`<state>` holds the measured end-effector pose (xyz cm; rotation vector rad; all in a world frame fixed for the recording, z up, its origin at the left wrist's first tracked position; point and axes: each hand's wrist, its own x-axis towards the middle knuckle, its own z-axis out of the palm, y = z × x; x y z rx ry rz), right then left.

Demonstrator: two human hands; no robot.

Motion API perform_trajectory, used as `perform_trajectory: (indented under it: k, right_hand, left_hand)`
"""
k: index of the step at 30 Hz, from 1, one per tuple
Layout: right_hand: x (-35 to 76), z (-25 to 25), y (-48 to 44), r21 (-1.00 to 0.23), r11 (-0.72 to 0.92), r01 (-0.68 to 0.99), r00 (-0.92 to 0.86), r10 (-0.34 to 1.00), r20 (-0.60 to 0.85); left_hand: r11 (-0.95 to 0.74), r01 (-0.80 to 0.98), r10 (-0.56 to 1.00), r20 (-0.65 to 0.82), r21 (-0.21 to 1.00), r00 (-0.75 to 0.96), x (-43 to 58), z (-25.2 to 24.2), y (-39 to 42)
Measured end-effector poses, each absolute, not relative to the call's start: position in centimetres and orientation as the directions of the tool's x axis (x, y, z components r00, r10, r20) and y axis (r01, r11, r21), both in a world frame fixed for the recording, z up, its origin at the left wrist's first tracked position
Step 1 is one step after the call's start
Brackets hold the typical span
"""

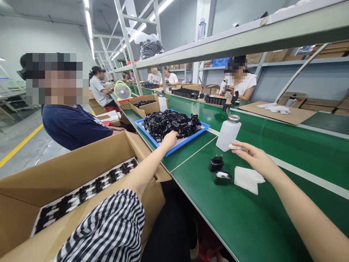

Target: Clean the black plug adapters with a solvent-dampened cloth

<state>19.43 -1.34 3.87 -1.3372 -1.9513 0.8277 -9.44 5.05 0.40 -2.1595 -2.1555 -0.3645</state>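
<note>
My left hand point(171, 139) reaches to the near side of a heap of black power adapters point(170, 122) in a blue tray point(185, 146). Its fingers are curled against the heap, and what they grip is hidden. Between the thumb and fingers of my right hand point(253, 155) is a small folded white cloth point(236, 147). A white pump bottle point(228, 134) with a metal top, its lid raised, stands just beyond that hand. Nearer to me are a black plug adapter point(216, 163), prongs up, and another adapter part point(223, 178) showing a pale face. A white cloth point(248, 179) lies flat beside them.
At my left, an open cardboard box point(68, 165) holds rows of black pieces. Another white bottle point(163, 102) and a carton point(145, 106) stand behind the tray. A shelf point(231, 45) runs above the green bench point(196, 196). A co-worker point(72, 125) sits close by on the left.
</note>
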Motion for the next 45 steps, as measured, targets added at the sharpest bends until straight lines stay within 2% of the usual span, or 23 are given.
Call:
perform_trajectory:
  k: [4,6,9,12,15,17,20,22,24,28,33,37,42,45]
  right_hand:
    - [19.4,4.0,-2.6,-0.862,0.195,0.468,-0.157,0.978,0.136]
    - [18.7,3.8,-3.3,-0.909,0.148,0.389,-0.147,0.984,0.097]
    - [17.4,3.5,-4.1,-0.935,0.100,0.341,-0.220,0.975,0.024]
    - [16.8,3.3,-4.6,-0.930,0.118,0.348,-0.350,0.937,-0.012]
    - [17.3,2.9,-4.4,-0.923,0.152,0.354,-0.446,0.895,-0.023]
    - [18.1,2.7,-4.0,-0.884,0.204,0.421,-0.451,0.892,-0.009]
    - [19.2,2.5,-3.4,-0.759,0.303,0.575,-0.462,0.887,0.005]
    - [19.3,2.3,-3.3,-0.692,0.349,0.633,-0.495,0.869,-0.015]
    - [19.2,1.9,-3.3,-0.663,0.391,0.638,-0.533,0.846,-0.014]
    - [18.6,1.1,-3.5,-0.601,0.444,0.665,-0.556,0.831,-0.001]
    - [18.5,0.9,-3.6,-0.536,0.462,0.706,-0.542,0.840,0.011]
    - [18.7,1.7,-3.7,-0.467,0.447,0.763,-0.516,0.856,-0.023]
    - [18.3,2.3,-4.1,-0.240,0.472,0.848,-0.503,0.860,-0.086]
    - [17.9,2.4,-4.3,-0.105,0.489,0.866,-0.498,0.864,-0.078]
  left_hand:
    - [-0.023,0.988,0.950,0.311,0.154,-0.026,-8.8,0.8,3.9]
    - [-0.106,0.984,0.924,0.380,0.147,0.043,-7.8,1.5,2.4]
    - [-0.353,0.935,0.828,0.475,0.032,0.296,-5.2,2.4,-0.7]
    - [-0.605,0.791,0.682,0.454,-0.091,0.573,-2.0,2.5,-3.8]
    - [-0.718,0.693,0.614,0.406,-0.070,0.677,0.7,1.9,-5.7]
    - [-0.661,0.749,0.702,0.388,0.042,0.597,1.7,1.3,-6.3]
    - [-0.461,0.834,0.881,0.266,0.302,0.391,2.1,0.5,-6.4]
    - [-0.385,0.815,0.923,0.166,0.432,0.348,2.0,0.2,-6.3]
    - [-0.370,0.784,0.924,0.115,0.498,0.364,1.8,0.2,-6.2]
    - [-0.370,0.757,0.918,0.088,0.539,0.386,1.9,0.2,-6.1]
    - [-0.304,0.750,0.941,0.060,0.587,0.334,2.1,0.0,-5.9]
    - [-0.327,0.758,0.937,0.088,0.565,0.339,2.0,0.0,-5.9]
    - [-0.385,0.772,0.915,0.099,0.505,0.391,1.9,0.3,-5.9]
    - [-0.423,0.803,0.896,0.060,0.420,0.440,2.1,1.1,-5.6]
